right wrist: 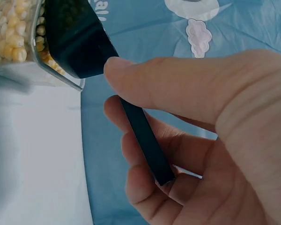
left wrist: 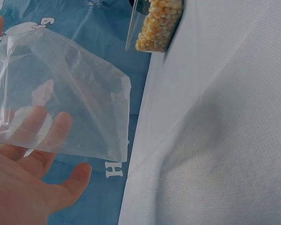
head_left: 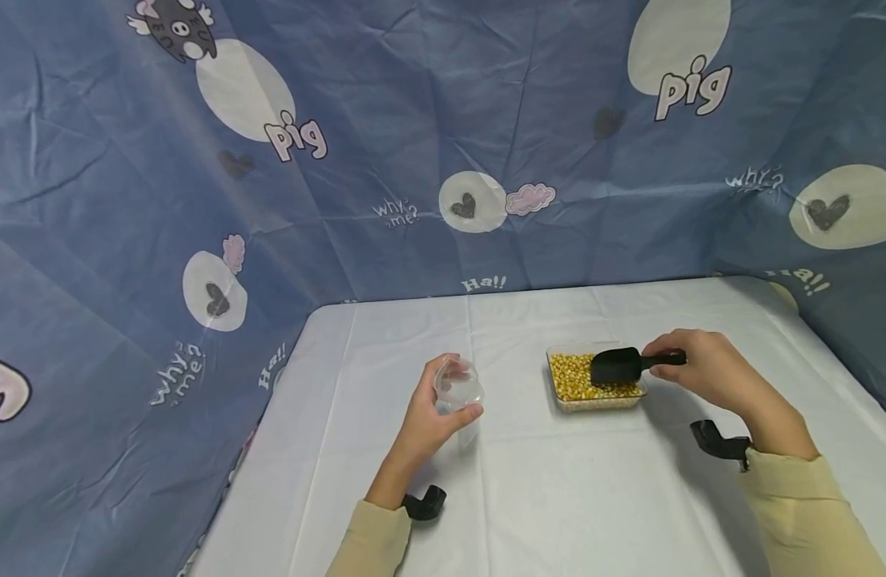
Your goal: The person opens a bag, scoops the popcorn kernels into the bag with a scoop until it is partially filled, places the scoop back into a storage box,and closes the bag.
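My left hand [head_left: 428, 413] holds a clear plastic bag [left wrist: 93, 98] with its rounded mouth spread between thumb and fingers; the bag hangs down above the white cloth. In the left wrist view, some fingers show through the film. Over on the right, my right hand [head_left: 706, 369] grips the handle of a small black scoop [head_left: 616, 366], thumb on top and fingers curled beneath. The scoop's head lies over the yellow corn kernels [head_left: 571, 377] in a clear rectangular container [head_left: 594, 405], overlapping its right part. No kernels show in the bag.
A white cloth [head_left: 544, 505] covers the table. Behind it and along the left hangs a blue printed curtain [head_left: 385, 152]. Black wrist mounts [head_left: 424, 505] stick out at both sleeves.
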